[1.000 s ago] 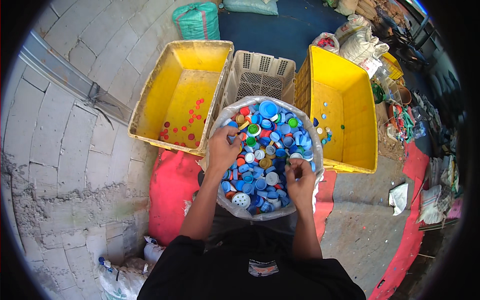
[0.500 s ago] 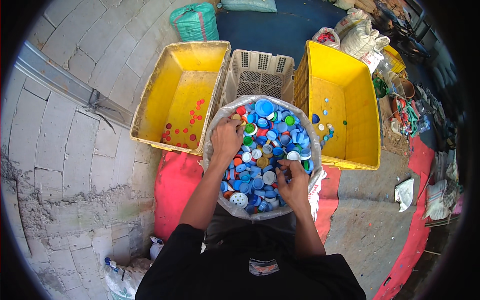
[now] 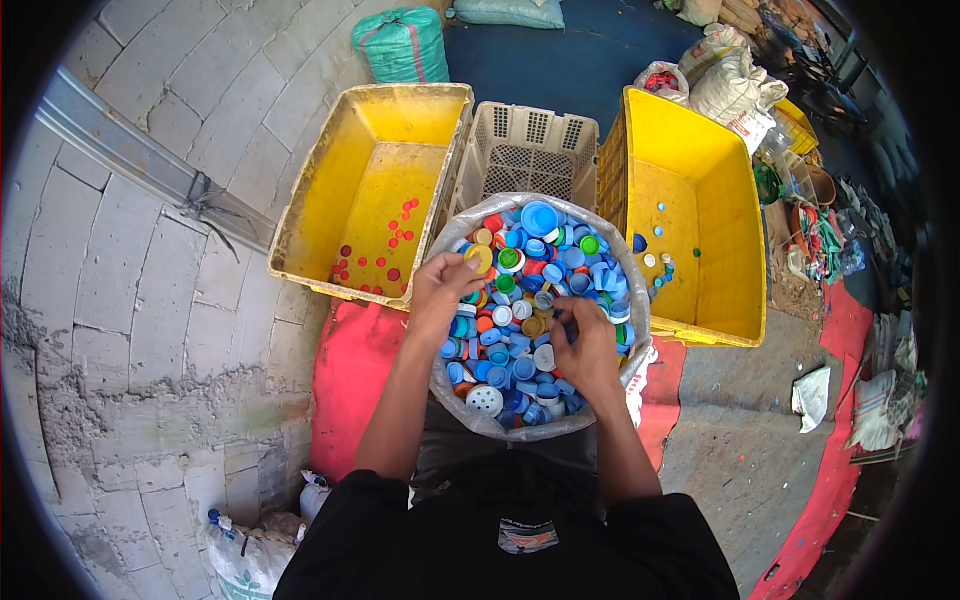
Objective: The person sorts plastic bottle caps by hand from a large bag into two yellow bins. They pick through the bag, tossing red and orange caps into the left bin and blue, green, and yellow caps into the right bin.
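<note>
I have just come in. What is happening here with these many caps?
A person has both hands at a round, lined container full of mixed plastic caps. The left hand holds a yellow cap. The right hand is over the caps; whether it grips one is unclear. Beyond, the left yellow bin has red caps, the right yellow bin mostly blue and white ones.

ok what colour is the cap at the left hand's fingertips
The cap is mustard yellow, best seen in the head view.

Round yellow cap point(image 3: 481, 259) — pinched, over heaped caps point(image 3: 522, 309), mixed, mostly blue
</note>
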Motion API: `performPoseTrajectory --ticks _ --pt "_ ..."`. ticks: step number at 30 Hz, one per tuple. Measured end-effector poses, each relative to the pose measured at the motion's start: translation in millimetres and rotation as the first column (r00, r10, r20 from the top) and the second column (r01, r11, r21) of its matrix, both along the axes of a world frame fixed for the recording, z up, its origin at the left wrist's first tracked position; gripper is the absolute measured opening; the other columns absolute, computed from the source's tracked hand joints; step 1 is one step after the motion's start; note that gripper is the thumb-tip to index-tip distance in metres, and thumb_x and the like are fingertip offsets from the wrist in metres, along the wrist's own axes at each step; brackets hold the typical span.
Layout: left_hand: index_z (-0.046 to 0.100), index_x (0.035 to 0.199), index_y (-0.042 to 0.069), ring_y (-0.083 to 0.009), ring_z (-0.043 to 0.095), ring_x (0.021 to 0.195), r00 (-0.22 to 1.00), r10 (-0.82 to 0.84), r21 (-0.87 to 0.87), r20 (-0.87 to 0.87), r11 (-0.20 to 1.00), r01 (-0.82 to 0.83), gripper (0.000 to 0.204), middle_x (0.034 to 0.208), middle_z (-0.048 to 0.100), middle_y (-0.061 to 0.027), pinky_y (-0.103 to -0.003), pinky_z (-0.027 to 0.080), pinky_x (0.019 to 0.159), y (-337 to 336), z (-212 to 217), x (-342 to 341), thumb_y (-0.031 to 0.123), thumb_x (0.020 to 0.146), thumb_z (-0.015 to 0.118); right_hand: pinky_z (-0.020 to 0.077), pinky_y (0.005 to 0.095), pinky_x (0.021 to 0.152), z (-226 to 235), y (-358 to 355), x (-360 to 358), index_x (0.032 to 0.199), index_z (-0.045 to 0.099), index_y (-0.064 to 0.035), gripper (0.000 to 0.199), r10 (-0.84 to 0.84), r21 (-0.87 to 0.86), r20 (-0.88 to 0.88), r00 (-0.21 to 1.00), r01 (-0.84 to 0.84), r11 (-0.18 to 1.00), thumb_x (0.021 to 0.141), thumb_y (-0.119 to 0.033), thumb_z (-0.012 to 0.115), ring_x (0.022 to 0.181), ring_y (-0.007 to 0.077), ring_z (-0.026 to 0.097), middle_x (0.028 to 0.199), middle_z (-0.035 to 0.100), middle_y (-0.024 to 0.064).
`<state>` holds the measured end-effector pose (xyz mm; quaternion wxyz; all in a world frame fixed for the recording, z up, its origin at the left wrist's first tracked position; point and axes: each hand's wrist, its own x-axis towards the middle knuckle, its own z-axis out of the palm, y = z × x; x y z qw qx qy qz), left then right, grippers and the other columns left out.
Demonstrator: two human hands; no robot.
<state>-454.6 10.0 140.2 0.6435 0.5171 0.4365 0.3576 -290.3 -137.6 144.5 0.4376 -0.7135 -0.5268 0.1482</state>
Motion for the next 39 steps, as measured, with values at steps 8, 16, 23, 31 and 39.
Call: performPoseTrajectory --ticks 8,16,23,31,39 --pt "0.055 0.111 0.001 -0.0292 0.066 0.101 0.801 0.104 -0.329 0.589 0.936 0.121 0.024 0.107 0.065 -0.0147 -0.044 0.055 0.088 -28.6 -2.9 -42.6 0.013 0.09 0.055 0.0434 0.0432 0.076 -6.0 112.7 2.6 0.096 0.067 -0.0049 0.025 0.067 0.022 0.404 0.912 -0.083 0.996 0.073 -0.014 0.073 0.089 0.0345 0.053 0.087 0.058 0.0146" --pt "0.058 0.103 0.005 -0.016 0.063 0.08 0.896 0.159 -0.413 0.415 0.91 0.03 0.018 0.092 0.063 -0.0062 -0.032 0.055 0.07 -38.0 -1.5 -43.8 0.017 0.091 0.062 0.0386 0.0507 0.08 -27.2 161.6 -21.9 0.102 0.07 -0.0111 0.035 0.228 -0.271 0.582 0.781 -0.078 0.959 0.07 -0.024 0.075 0.105 0.0326 0.048 0.107 0.056 0.0133" --pt "0.061 0.097 0.008 -0.0065 0.055 0.068 0.989 -0.009 -0.268 0.149 0.962 0.049 0.017 0.083 0.06 0.0007 -0.023 0.045 0.059 -48.2 -0.9 -28.2 0.014 0.085 0.072 0.0394 0.0506 0.083 -37.2 167.3 -12.1 0.097 0.07 -0.0106 0.028 0.219 -0.325 0.573 0.79 -0.025 0.945 0.072 -0.024 0.073 0.109 0.0321 0.048 0.109 0.057 0.0129" --pt "0.066 0.096 0.004 -0.0125 0.058 0.062 0.894 -0.152 0.337 -0.423 0.889 0.31 0.022 0.072 0.063 -0.0062 -0.029 0.046 0.058 -55.5 -16.6 0.8 0.01 0.078 0.076 0.0455 0.0465 0.084 -15.5 147.1 24.7 0.086 0.072 -0.0089 0.015 0.088 -0.034 0.46 0.884 -0.081 0.996 0.075 -0.018 0.071 0.094 0.0347 0.057 0.095 0.064 0.0165" --pt "0.067 0.097 0.007 -0.0295 0.063 0.067 0.773 -0.036 0.474 -0.633 0.772 0.424 0.028 0.074 0.063 -0.0119 -0.041 0.048 0.06 -68.7 -19.9 17.7 0.013 0.072 0.077 0.0435 0.0462 0.085 -27.1 141.4 24.9 0.091 0.073 -0.0126 0.019 0.206 -0.095 0.455 0.866 -0.183 0.979 0.073 -0.018 0.074 0.096 0.0336 0.055 0.096 0.062 0.0145"
